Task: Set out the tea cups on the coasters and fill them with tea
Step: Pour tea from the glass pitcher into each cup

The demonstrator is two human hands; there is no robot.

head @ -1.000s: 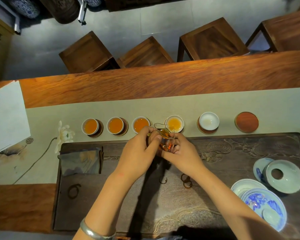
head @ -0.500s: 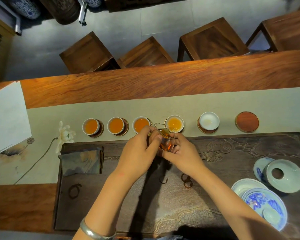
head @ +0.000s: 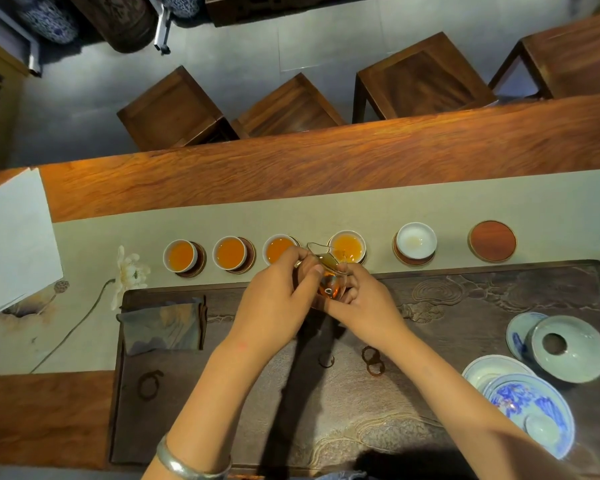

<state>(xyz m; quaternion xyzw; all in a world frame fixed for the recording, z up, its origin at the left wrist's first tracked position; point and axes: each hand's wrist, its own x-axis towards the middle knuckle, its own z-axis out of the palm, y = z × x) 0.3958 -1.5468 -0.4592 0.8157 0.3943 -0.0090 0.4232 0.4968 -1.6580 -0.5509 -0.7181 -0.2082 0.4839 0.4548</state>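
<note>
Glass, the small pitcher (head: 329,277) of amber tea is gripped between the left hand (head: 278,303) and the right hand (head: 364,306), the fingers of both curled round it, above the far edge of the dark carved tea tray (head: 465,306). Its spout is tilted over the fourth cup (head: 347,247), which is seen holding tea. Beyond the tray, three filled cups (head: 230,252) are lined up left of the pitcher; to its right an empty white cup (head: 415,240) is set on a coaster, then a bare red coaster (head: 492,241).
</note>
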